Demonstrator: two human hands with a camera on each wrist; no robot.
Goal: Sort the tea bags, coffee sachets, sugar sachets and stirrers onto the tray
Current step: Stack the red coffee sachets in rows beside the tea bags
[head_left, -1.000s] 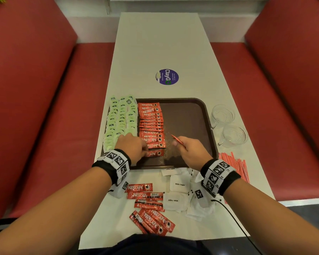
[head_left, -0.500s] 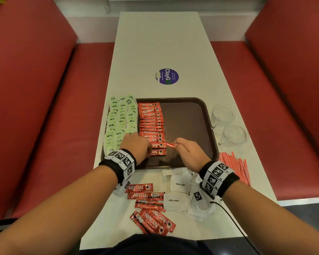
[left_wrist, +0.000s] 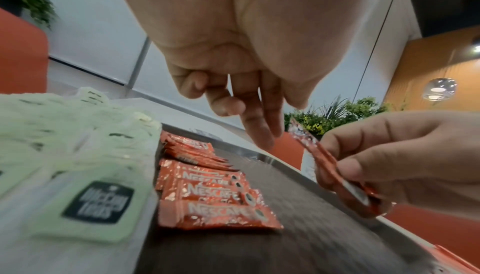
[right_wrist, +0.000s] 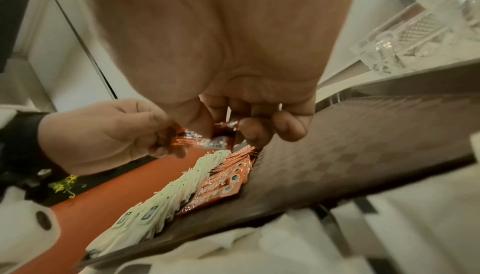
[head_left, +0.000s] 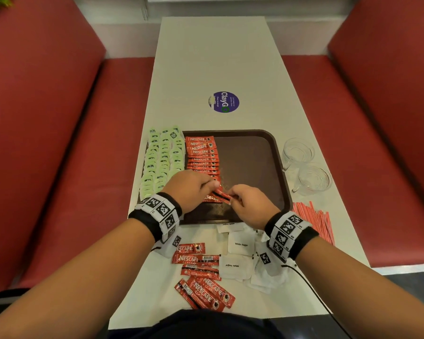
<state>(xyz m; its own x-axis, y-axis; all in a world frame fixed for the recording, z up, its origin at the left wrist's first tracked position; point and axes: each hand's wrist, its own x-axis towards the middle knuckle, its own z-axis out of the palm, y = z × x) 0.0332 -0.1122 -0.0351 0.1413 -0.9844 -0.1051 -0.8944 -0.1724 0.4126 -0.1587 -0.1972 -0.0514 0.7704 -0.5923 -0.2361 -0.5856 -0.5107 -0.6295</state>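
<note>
Head view: right hand (head_left: 251, 205) has swung the Nescafé sachet (head_left: 222, 195) in from over the bare tray (head_left: 278, 152) centre to the near end of the coffee row (head_left: 202, 155), pinching one end, while left hand (head_left: 190, 189), a moment ago down on that row, now lifts and pinches the other end. Sachet hangs just above the tray, not yet laid; tea bags (head_left: 162, 160) are done, loose coffee sachets (head_left: 201, 277), white sugar sachets (head_left: 240, 245) and stirrers (head_left: 313, 221) still wait on the table (head_left: 216, 57)
</note>
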